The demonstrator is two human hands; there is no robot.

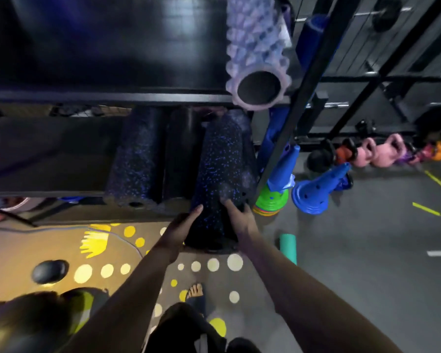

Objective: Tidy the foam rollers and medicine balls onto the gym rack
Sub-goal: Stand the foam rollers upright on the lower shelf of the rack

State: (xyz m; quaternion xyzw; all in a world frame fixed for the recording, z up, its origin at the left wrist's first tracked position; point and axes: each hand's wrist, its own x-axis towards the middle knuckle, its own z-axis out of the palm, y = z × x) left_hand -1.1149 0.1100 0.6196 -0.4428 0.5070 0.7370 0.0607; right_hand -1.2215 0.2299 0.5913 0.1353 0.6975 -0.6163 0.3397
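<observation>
A black foam roller with blue speckles [223, 164] lies lengthwise on the middle shelf of the black gym rack [107, 96], its near end sticking out past the shelf edge. My left hand [181, 229] presses its left side with straight fingers. My right hand [239, 217] holds its right side near the end. Beside it on the same shelf lie a plain black roller [180, 151] and another speckled roller [135, 159]. A pale purple knobbed roller [257, 52] rests on the top shelf. A teal roller [288, 248] lies on the floor at the right. A black medicine ball [50, 271] sits on the floor at the left.
Blue cones [318, 192] and a stack of coloured disc markers [271, 202] stand right of the rack's upright [313, 72]. Kettlebells [382, 152] line the far right floor. Dark and yellow-green balls [36, 322] sit at the bottom left. My bare foot [195, 291] is on the spotted mat.
</observation>
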